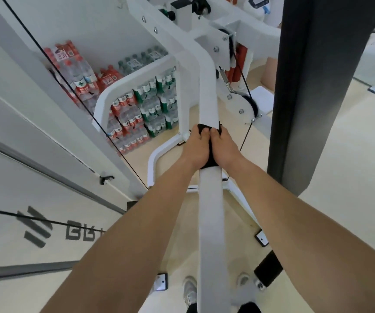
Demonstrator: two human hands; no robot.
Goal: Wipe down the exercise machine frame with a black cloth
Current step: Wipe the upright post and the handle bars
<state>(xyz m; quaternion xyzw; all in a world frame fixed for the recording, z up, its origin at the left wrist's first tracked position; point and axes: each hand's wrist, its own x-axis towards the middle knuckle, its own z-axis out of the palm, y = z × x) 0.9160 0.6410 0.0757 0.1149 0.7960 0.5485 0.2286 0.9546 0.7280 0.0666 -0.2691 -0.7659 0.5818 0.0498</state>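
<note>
A white exercise machine frame bar (pixel 210 211) runs straight away from me down the middle of the view. A black cloth (pixel 209 158) is wrapped around this bar. My left hand (pixel 195 147) grips the cloth from the left side. My right hand (pixel 226 150) grips it from the right, thumbs nearly touching on top. Only strips of the cloth show between and above my fingers; most of it is hidden under the hands.
Stacked packs of water bottles (pixel 141 111) sit behind a curved white frame loop (pixel 105 96). A cable pulley (pixel 247 107) hangs right of the bar, a black upright column (pixel 313 91) beyond it. A white panel with black cable (pixel 46 136) lies left. My shoes (pixel 189 290) are below.
</note>
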